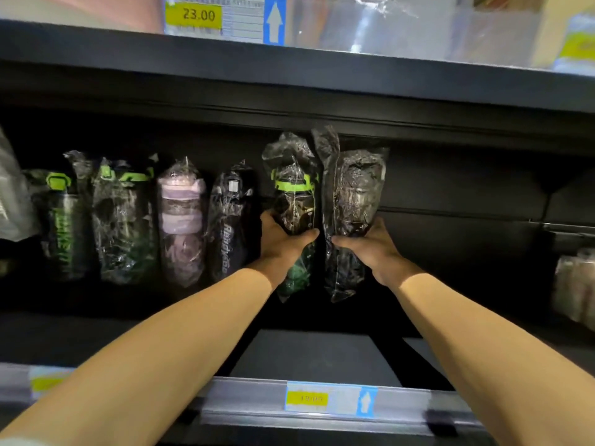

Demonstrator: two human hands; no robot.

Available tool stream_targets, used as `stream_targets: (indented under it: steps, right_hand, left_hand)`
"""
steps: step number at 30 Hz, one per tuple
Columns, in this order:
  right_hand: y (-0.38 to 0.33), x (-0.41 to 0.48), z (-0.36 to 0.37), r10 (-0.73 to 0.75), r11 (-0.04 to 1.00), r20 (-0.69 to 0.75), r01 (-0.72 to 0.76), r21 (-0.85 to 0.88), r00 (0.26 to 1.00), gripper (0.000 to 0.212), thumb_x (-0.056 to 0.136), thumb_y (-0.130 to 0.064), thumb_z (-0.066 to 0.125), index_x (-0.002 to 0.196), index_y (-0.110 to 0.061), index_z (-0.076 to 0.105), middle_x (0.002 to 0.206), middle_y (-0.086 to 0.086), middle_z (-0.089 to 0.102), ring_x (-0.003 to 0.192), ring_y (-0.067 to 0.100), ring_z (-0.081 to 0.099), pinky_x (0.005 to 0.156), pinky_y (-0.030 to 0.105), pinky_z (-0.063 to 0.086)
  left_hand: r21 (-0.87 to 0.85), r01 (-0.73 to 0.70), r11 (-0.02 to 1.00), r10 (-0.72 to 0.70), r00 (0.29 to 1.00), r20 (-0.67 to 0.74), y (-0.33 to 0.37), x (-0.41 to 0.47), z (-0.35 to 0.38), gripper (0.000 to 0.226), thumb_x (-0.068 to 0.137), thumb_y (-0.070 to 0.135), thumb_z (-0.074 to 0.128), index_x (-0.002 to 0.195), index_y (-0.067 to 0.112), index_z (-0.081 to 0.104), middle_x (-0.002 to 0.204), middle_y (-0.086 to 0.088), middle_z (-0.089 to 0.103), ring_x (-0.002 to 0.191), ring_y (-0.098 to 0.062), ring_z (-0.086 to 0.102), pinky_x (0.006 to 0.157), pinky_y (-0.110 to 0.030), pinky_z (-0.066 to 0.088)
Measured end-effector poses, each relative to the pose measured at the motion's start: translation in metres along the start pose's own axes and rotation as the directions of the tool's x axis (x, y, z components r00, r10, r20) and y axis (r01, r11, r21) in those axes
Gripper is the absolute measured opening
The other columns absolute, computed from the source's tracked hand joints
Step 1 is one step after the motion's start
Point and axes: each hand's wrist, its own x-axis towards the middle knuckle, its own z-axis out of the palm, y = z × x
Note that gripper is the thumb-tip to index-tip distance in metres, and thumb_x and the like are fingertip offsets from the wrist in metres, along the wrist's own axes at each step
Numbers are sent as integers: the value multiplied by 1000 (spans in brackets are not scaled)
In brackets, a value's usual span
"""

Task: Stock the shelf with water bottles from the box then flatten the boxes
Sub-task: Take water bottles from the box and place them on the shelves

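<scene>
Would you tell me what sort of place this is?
Likely a shop aisle: the black shelf carries a yellow price label reading 23.00, plastic-wrapped water bottles sit in a row, and the left hand and right hand hold a green-lidded wrapped bottle and a dark wrapped bottle.

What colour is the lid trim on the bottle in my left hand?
Lime green lid trim on the dark bottle, best seen in the head view.

My left hand has the green-banded black bottle, my right hand the plain black bottle — a pale pink bottle, yellow price tag.
</scene>
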Motion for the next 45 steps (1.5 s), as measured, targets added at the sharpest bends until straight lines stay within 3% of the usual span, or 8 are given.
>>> stream_targets:
  steps: [8,13,22,30,33,36,41,45]
  right_hand:
    - [37,30,6,31,999,-34,-30,18,999,80,69,-32,96,123,-27,37,110,-10,54,109,17,54,99,28,40]
    - [53,33,7,45,997,-10,-45,-66,999,92,69,-42,95,138,-17,39,131,1,57,125,27,58,107,34,45]
    - [49,18,11,-2,996,-4,2,-88,1000,89,72,-30,95,142,-13,41,138,6,59,128,26,58,103,27,42]
    - [31,-6,1,88,944,-5,-85,-319,996,98,73,-55,88,147,-9,42,147,11,53,136,31,51,115,40,42]
    - [12,-32,-1,102,808,13,-76,-584,995,98,84,-71,69,152,-8,39,155,13,44,145,34,40,120,45,35]
    - [-11,-76,0,88,559,48,-9,-829,995,93,91,-77,49,156,-12,36,163,13,33,151,37,27,121,48,30]
    - [-44,-174,8,-46,343,59,71,-937,997,72,95,-71,46,129,-9,60,138,18,58,128,41,50,100,47,43]
    - [-68,-249,23,-157,262,57,97,-960,986,75,96,-70,44,143,-11,47,139,12,54,125,37,50,96,48,46]
  left_hand:
    - [54,-35,998,37,998,-52,-26,23,15,81,70,32,96,119,32,31,121,7,49,111,-14,49,96,-27,40]
    - [163,20,986,-19,1000,-5,-39,24,19,97,69,36,96,139,20,32,139,-3,48,130,-24,50,112,-36,42]
    - [306,137,942,-150,989,18,-38,8,10,107,69,46,93,147,14,27,152,-9,42,143,-33,42,117,-45,38]
    - [521,130,843,-223,968,118,-9,-11,-21,114,82,51,83,159,6,12,164,-17,22,149,-39,32,120,-46,35]
    - [622,34,782,-199,960,197,2,-26,-38,103,89,51,74,160,5,16,162,-17,26,147,-39,35,118,-47,37]
    - [793,-151,590,-146,946,289,20,-51,-63,93,94,53,67,161,7,21,163,-17,27,147,-40,35,118,-47,37]
    - [839,-387,381,5,909,417,40,-114,-132,54,99,52,55,135,13,51,140,-15,56,119,-37,55,94,-45,49]
    - [816,-465,343,155,885,440,45,-160,-188,57,99,54,53,142,17,49,139,-8,54,125,-34,50,93,-47,46]
